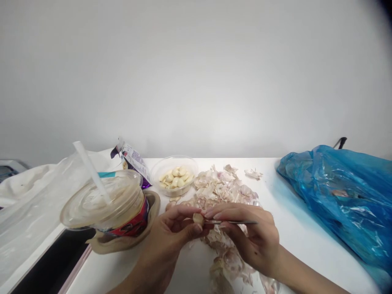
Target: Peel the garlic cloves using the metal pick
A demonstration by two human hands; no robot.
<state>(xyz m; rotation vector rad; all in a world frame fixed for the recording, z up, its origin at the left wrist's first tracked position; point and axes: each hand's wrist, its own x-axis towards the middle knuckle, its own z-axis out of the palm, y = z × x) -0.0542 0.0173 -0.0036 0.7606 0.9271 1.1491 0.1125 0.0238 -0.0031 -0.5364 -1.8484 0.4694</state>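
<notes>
Between its thumb and fingers, my left hand (177, 228) pinches a garlic clove (198, 219). My right hand (249, 232) is closed on a thin metal tool (239, 222), seen edge-on; whether it is a knife I cannot tell. The tool's left end meets the clove, where fingers partly hide it. Papery garlic skins (220, 190) lie in a heap behind and beneath both hands. Behind my left hand, a clear plastic bowl (156, 173) holds several peeled garlic cloves (176, 178).
On the left, a lidded drink cup (122, 212) with a white straw (92, 171) sits in a cardboard carrier (122, 245). Behind it stands a purple snack packet (134, 159). A dark-screened device (55, 257) lies front left. A blue plastic bag (337, 200) covers the right side.
</notes>
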